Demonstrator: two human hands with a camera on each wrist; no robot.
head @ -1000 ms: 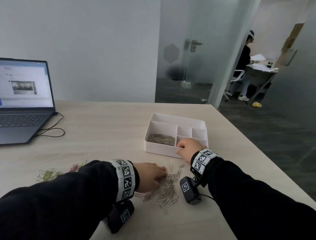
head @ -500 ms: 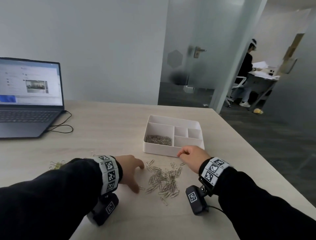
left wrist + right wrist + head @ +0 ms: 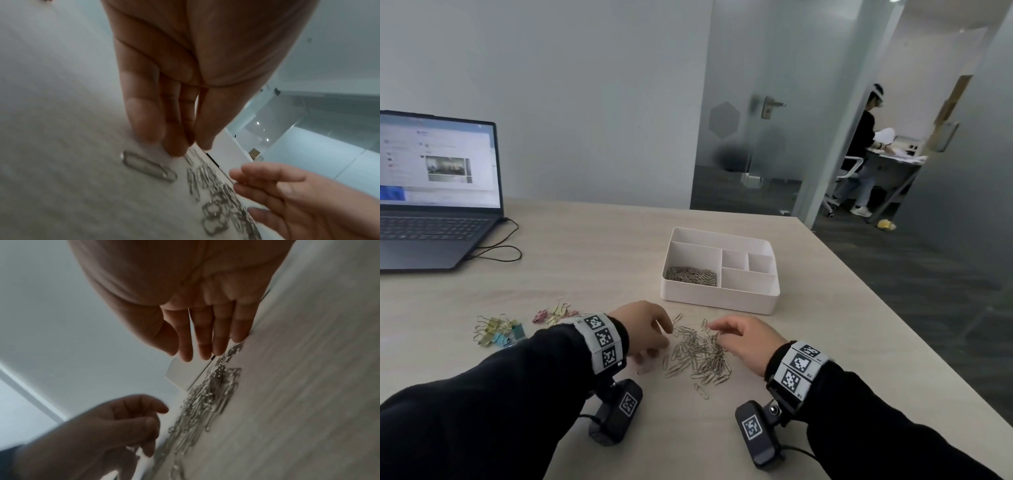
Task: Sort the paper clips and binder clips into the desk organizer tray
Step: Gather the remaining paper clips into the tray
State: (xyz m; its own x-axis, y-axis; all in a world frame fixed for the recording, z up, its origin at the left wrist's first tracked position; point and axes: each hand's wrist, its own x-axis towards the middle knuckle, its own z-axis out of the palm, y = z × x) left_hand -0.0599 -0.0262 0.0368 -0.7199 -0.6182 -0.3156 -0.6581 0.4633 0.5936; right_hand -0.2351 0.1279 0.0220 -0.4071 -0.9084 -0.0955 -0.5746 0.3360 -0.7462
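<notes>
1. Desk organizer tray (image 3: 719,301): white, on the wooden table (image 3: 585,260); its near-left compartment holds paper clips.
2. Loose pile of paper clips (image 3: 698,356): on the table just in front of the tray.
3. Left hand (image 3: 643,329): at the pile's left edge, fingers extended, fingertips (image 3: 176,146) on the table, holding nothing.
4. Right hand (image 3: 746,342): at the pile's right edge, fingers straight, empty.
5. Coloured binder clips (image 3: 498,330): well left of the tray.

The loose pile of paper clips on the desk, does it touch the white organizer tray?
Apart. The head view shows bare desk between the paper clip pile and the tray's near wall.
</notes>
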